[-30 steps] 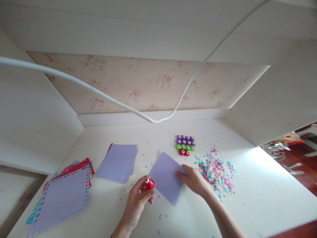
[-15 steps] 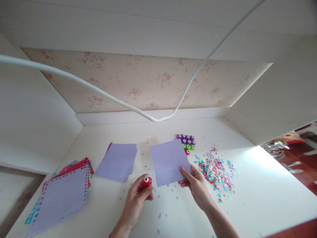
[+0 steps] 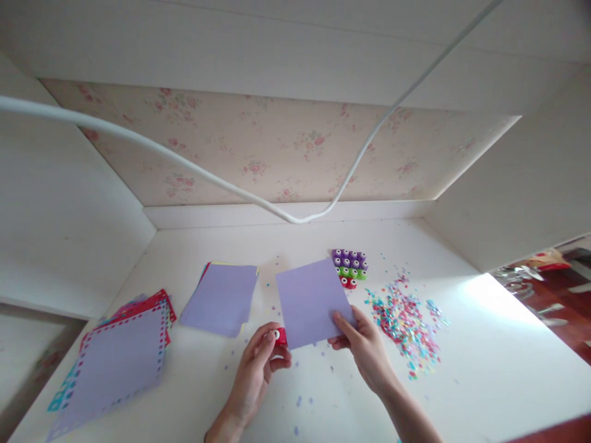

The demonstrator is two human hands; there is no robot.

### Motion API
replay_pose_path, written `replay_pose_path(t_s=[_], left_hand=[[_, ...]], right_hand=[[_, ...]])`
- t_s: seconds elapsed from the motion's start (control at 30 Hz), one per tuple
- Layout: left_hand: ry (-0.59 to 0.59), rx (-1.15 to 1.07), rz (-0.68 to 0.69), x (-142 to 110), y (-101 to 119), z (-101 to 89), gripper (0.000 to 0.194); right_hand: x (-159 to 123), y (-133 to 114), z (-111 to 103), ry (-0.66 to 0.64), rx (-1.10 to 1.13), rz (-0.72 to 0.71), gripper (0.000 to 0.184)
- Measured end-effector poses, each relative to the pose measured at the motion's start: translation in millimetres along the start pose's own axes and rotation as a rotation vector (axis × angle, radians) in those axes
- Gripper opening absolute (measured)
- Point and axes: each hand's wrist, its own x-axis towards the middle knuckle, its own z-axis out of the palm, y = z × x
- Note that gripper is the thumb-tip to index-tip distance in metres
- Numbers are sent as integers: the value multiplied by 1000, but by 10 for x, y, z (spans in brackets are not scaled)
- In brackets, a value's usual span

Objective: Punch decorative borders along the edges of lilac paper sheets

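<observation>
– Noting the left hand (image 3: 252, 369) first, lower centre of the frame. What's in it?

– A small red plastic craft punch with a white button (image 3: 281, 336). Fingers curled around it, thumb pressed near the button; punch sits at the fingertips, on the side facing the paper.

– Which paper?

– A plain lilac square sheet (image 3: 311, 301), centre of the frame, tilted. Its left edge meets the punch. Cannot tell whether the edge is inside the slot.

– And the right hand (image 3: 367, 351)?

– Gripping the sheet's lower right corner: thumb flat on top, other fingers beneath, mostly hidden.

– Surroundings?

– White tabletop (image 3: 341, 403) under everything. Left of centre, a neat stack of square sheets, lilac on top (image 3: 220, 298). Lower left, a fanned pile of sheets with punched borders (image 3: 122, 357), lilac uppermost, red and turquoise showing below. Just beyond the held sheet's upper right corner, a block of purple, green and red punches (image 3: 353, 264), partly covered by it in this view. Right of the right hand, a scatter of multicoloured paper confetti (image 3: 409, 326).
</observation>
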Motion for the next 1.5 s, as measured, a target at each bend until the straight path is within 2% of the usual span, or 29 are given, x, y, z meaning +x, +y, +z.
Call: replay_pose_path(t_s=[0.53,1.23,1.5], left_hand=[[9,111,-16,-8,-14,30,38],[-65,173,-84,6,11,3,36],[-6,229,-37,-16,6,30,47]], right_hand=[[-28,-86,56,-23,-123,-60,44],[-22,-3,111,14,-137,-91,45],[-14,58,120,19,-158,-93,43]])
